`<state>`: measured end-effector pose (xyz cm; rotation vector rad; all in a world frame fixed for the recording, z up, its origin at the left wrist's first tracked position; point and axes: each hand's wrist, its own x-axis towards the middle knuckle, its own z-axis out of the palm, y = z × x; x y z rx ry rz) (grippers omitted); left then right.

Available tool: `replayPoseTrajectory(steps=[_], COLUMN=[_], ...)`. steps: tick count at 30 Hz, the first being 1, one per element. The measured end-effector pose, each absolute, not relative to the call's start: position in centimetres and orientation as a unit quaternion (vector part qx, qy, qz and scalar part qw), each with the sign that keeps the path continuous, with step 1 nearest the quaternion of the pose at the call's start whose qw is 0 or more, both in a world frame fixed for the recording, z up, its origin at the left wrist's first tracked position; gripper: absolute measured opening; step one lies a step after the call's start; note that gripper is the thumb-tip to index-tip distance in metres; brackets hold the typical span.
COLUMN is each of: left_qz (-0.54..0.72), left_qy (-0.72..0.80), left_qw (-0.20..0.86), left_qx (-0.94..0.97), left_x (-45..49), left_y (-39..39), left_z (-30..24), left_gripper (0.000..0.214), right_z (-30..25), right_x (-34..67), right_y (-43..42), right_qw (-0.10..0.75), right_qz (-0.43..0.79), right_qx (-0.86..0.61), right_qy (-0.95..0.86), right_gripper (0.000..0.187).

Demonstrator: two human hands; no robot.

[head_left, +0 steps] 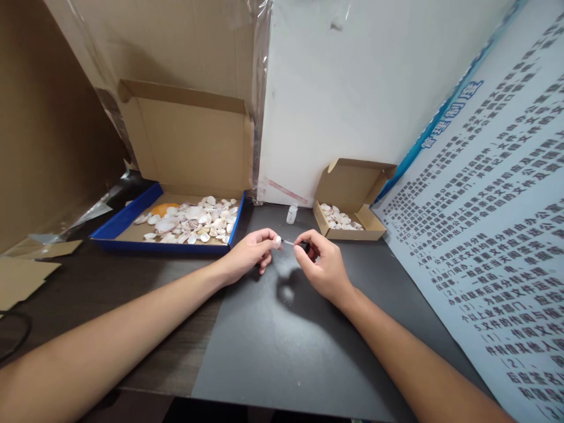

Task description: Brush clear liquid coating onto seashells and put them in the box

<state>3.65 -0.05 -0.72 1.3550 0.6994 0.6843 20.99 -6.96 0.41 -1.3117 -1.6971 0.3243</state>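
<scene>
My left hand (252,252) pinches a small white seashell (277,241) between thumb and fingertips above the grey mat. In my right hand (324,264) is a thin brush applicator (288,242) with a black cap, held by the cap. Its tip points left and reaches to the shell; whether they touch I cannot tell. A small clear glass bottle (291,214) with no cap stands upright behind my hands. At the left, a blue-edged cardboard box (167,247) lies open with many shells (198,220) and an orange piece (164,208) in it.
To the right rear, a smaller open cardboard box (358,235) holds more shells (338,218). The grey mat (282,352) covers part of the dark table (167,346). A printed board (493,176) leans along the right side. Cardboard scraps (26,279) lie at the far left.
</scene>
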Motion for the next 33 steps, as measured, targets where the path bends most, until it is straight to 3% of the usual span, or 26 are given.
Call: replayPoseTrajectory(steps=[33], left_qz=[0.324], left_qy=[0.332], left_qw=[0.695], left_qx=[0.549], left_x=[3.82], left_y=[-0.44], left_z=[0.13], left_gripper=[0.013], right_z=[0.69], right_x=[20.94], right_y=[-7.13], right_qw=[0.465], right_qz=[0.134], right_qx=[-0.53], right_qy=[-0.696], right_gripper=[0.008])
